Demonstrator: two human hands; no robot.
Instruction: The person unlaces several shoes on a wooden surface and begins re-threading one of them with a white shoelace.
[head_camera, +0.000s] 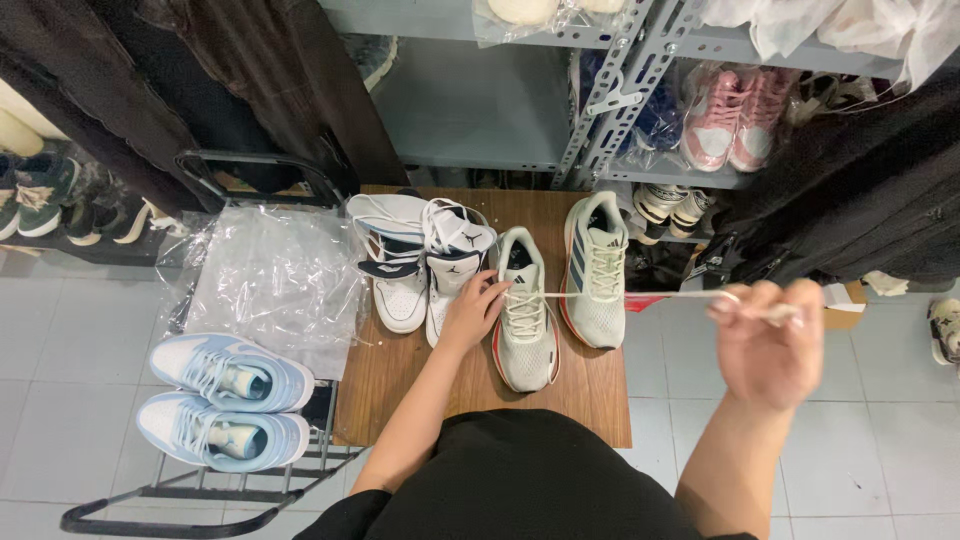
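Crumpled clear plastic bag (268, 280) left of the bench (600, 400), clear bags (520, 15) on top shelf, brown cardboard box (850, 305) at right

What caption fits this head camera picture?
Left hand steadies a cream running shoe while the right hand pulls its lace sideways.

Even, fairly bright indoor light falls from above, leaving only soft, short shadows under the shoes on the wooden table (600, 395). The clear plastic sheet (272, 278) throws small white glints. The right hand (768, 342) is smeared by motion blur, while the left hand (474, 308) stays sharp. Wide-angle distortion bends the shelf uprights and floor tiles toward the edges.
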